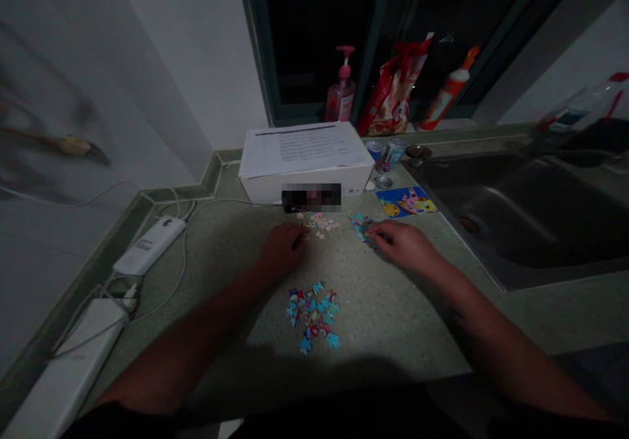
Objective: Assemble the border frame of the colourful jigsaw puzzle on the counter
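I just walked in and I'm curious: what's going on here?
A person is working at a speckled green countertop. Their right hand has its fingers on a small cluster of blue jigsaw pieces. Their left hand rests beside a scatter of pale pink-and-cream jigsaw pieces. A larger heap of blue-and-red jigsaw pieces lies closer to the person, between their forearms.

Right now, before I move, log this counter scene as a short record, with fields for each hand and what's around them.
Left hand: left hand, palm down on the speckled counter, beside pale jigsaw pieces.
Right hand: right hand, at blue jigsaw pieces; any hold cannot be told.
Nearby: multicoloured jigsaw heap; cartoon picture card.
Rest: white box under printed papers; steel sink; pink pump bottle.
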The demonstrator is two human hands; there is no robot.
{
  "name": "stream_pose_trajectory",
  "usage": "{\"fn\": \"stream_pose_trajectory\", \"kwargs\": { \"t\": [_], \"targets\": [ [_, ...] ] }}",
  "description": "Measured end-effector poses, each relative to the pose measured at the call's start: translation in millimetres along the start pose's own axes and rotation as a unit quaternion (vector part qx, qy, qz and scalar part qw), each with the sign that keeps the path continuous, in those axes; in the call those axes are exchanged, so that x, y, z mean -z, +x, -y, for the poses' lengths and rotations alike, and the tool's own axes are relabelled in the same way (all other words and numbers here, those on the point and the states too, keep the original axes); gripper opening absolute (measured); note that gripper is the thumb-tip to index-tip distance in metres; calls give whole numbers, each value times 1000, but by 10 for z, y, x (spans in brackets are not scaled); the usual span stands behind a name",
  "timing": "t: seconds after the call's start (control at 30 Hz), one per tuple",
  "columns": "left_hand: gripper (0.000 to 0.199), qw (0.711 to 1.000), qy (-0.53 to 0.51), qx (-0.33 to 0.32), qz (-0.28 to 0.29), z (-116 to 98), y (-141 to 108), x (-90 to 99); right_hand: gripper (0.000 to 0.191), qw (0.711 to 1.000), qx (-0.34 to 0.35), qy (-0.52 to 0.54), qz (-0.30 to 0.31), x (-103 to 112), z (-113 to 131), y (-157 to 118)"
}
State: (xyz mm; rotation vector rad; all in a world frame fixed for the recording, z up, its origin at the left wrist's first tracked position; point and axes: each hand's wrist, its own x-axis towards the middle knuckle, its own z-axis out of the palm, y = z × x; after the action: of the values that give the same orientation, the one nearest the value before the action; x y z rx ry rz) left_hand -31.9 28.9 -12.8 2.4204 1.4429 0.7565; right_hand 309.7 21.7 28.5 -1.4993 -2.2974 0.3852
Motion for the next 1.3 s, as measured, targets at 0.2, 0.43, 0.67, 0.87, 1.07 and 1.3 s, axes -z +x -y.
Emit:
{"fn": "stream_pose_trajectory", "kwargs": {
  "t": [0.2,0.43,0.67,0.87,1.07,1.3],
  "targets": [
    [24,998,-3,-54,-31,-20,-17,-20,19,996,77,28,27,-213,283,-20],
    [22,980,13,-193,-35,-231,-115,44,19,989,91,111,25,-458,678,-66],
    [23,955,-5,-293,-51,-362,-159,123,6,978,97,182,17,-479,752,-64],
    [22,944,-6,-324,-68,-394,-145,141,2,971,74,225,18,-515,745,-41],
    [22,951,7,-306,-45,-356,-137,106,6,972,53,230,25,-550,673,-30],
    [21,986,45,-149,-55,-171,-74,28,16,981,102,151,59,-496,543,-58]
  ]
}}
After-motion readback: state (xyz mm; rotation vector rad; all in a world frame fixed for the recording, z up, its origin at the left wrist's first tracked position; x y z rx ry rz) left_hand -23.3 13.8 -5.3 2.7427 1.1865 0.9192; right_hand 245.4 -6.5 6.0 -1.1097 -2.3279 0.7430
